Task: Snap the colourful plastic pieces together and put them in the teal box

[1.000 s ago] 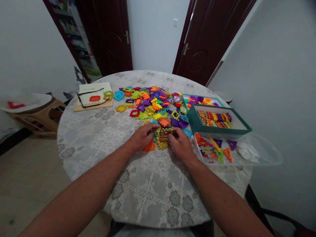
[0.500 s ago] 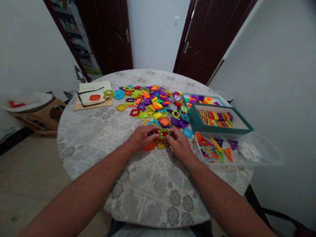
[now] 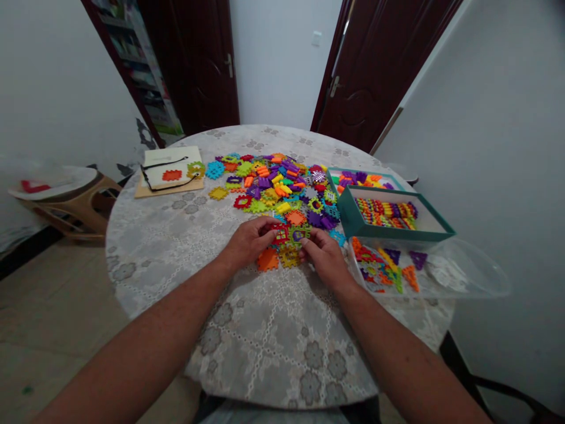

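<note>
My left hand (image 3: 251,240) pinches a red window-shaped building piece (image 3: 279,234) between thumb and fingers. My right hand (image 3: 324,253) grips a green building piece (image 3: 299,234) with an opening in its middle. The two pieces meet edge to edge; whether they are locked together I cannot tell. Just under them lie an orange piece (image 3: 267,260) and a mustard-yellow piece (image 3: 289,258) on the tablecloth. Beyond my hands spreads a heap of mixed plastic pieces (image 3: 273,182) in many colours.
On the right stand a green box (image 3: 397,232) with rows of pieces, a second tray (image 3: 392,179) behind it, and a clear plastic tub (image 3: 479,277) holding loose pieces. Glasses (image 3: 152,187) rest on a pad (image 3: 170,154) at the left. A round patterned tablecloth (image 3: 278,335) covers the table.
The red and green pieces, earlier overlapping and turned between my fingers, are now spread side by side facing me. My hands have moved slightly apart.
</note>
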`<state>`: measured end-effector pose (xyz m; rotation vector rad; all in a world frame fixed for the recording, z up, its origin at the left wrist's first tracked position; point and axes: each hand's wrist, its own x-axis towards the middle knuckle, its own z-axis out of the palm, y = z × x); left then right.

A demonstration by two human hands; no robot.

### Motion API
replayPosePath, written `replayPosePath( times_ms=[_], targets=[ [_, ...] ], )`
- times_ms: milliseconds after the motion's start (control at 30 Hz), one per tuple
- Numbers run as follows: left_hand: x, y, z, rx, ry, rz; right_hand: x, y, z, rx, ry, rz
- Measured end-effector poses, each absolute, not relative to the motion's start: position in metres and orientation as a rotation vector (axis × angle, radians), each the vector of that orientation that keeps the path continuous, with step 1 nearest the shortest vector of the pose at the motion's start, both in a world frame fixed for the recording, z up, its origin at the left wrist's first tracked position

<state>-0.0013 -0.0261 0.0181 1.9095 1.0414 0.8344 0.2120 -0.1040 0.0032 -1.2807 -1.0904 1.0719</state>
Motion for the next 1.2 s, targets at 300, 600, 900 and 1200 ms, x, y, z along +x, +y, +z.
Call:
replayPosePath(
  times_ms=[300,600,900,1200],
  targets=[
    [0.003,-0.030,0.016,1.899,0.825,0.758,0.207,-0.107,-0.001,-1.340,-1.288,1.019],
    [-0.005,-0.029,0.032,1.995,0.983,0.852,0.217,-0.116,0.006,-1.433,-1.838,0.479],
    [-0.007,-0.030,0.030,1.996,1.026,0.869,0.212,-0.128,0.004,-1.643,-2.085,0.326],
    [-0.002,-0.032,0.022,2.057,0.943,0.771,0.223,-0.117,0.001,-1.546,-1.830,0.412]
  ],
)
